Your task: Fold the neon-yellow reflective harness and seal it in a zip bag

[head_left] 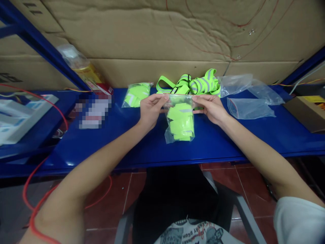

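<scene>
Between my hands hangs a clear zip bag [180,118] with a folded neon-yellow reflective strap inside. My left hand [151,110] pinches its upper left corner, and my right hand [210,106] pinches the upper right one. Along the top edge runs a thin red line. Behind the bag lies a heap of neon-yellow straps [204,84] with grey stripes and black buckles. A second filled bag [137,95] rests on the blue shelf [122,145], left of my left hand. Right of my right hand lies a flat clear zip bag [250,108] with nothing visible inside.
More clear bags [236,84] lie at the back right. An open cardboard box [306,112] stands at the far right. A plastic bottle [85,69] stands at the back left near a blue post. A red hose [26,189] loops down on the left. Cardboard [142,37] backs the shelf.
</scene>
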`<act>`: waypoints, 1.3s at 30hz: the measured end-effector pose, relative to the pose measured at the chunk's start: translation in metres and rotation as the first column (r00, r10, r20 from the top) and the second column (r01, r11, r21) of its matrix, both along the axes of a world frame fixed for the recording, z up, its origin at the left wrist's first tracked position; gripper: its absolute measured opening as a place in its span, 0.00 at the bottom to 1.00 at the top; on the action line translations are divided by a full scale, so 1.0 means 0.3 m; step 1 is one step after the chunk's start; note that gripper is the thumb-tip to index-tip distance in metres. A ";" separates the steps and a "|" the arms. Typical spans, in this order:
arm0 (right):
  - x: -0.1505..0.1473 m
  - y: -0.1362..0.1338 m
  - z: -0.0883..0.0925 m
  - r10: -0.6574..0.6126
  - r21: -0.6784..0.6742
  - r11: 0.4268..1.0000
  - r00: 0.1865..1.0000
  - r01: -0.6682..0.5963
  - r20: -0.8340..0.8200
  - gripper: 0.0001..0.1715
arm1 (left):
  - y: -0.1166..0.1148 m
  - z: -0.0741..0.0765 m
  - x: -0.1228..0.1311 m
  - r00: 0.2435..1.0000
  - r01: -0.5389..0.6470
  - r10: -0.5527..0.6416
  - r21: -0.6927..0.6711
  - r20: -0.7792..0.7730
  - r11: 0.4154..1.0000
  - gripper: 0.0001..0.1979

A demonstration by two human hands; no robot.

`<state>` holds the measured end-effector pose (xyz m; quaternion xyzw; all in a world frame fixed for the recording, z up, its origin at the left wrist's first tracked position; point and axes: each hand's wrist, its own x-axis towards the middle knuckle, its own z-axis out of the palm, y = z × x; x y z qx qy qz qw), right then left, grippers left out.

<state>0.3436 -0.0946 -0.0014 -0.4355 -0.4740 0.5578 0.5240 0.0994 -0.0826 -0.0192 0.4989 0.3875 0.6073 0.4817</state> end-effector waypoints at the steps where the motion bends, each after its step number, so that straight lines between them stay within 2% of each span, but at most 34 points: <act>1: 0.000 0.000 -0.003 -0.004 0.003 1.000 1.000 0.004 0.009 0.20 | -0.001 0.001 0.000 1.000 0.009 -0.009 0.004 -0.008 1.000 0.18; 7: -0.006 -0.004 0.001 -0.027 0.058 0.998 0.999 0.026 0.019 0.23 | -0.003 0.004 -0.004 0.999 0.036 -0.036 0.020 0.001 0.999 0.18; 10: -0.012 -0.010 0.008 -0.034 0.096 0.995 0.999 0.031 0.035 0.23 | 0.000 0.004 -0.005 0.999 0.047 -0.047 -0.020 0.001 0.999 0.18; 13: -0.017 -0.019 0.013 -0.032 0.126 0.992 0.999 0.029 0.024 0.21 | 0.006 -0.004 -0.008 0.994 0.106 -0.107 -0.061 -0.025 0.993 0.18; 16: -0.023 -0.027 0.015 -0.019 0.101 0.995 0.999 0.014 0.041 0.20 | 0.008 -0.016 -0.008 0.991 0.129 -0.131 -0.057 -0.033 0.990 0.18; 21: -0.027 -0.024 0.002 0.009 0.070 0.997 0.994 -0.016 0.106 0.23 | -0.006 -0.011 -0.002 0.988 0.148 -0.148 -0.006 -0.036 0.989 0.17; 25: -0.024 -0.018 -0.008 0.013 0.103 0.994 0.991 -0.028 0.135 0.26 | -0.009 -0.006 -0.003 0.981 0.179 -0.185 -0.090 -0.066 0.980 0.16; 29: -0.024 -0.018 -0.010 0.017 0.125 0.991 0.989 -0.036 0.150 0.25 | 0.002 -0.028 -0.009 0.967 0.204 -0.225 -0.169 -0.116 0.964 0.17; 32: -0.028 -0.020 -0.011 0.013 0.098 0.995 0.987 -0.029 0.161 0.24 | 0.000 -0.032 -0.008 0.963 0.222 -0.233 -0.091 -0.133 0.971 0.17; 35: -0.032 -0.026 -0.013 0.040 0.096 0.994 0.980 -0.060 0.194 0.23 | -0.019 -0.010 -0.001 0.960 0.243 -0.242 -0.009 -0.142 0.970 0.17; 39: -0.032 -0.038 -0.006 0.037 0.192 0.977 0.960 -0.093 0.277 0.20 | -0.041 0.008 0.010 0.958 0.242 -0.243 -0.026 -0.153 0.970 0.17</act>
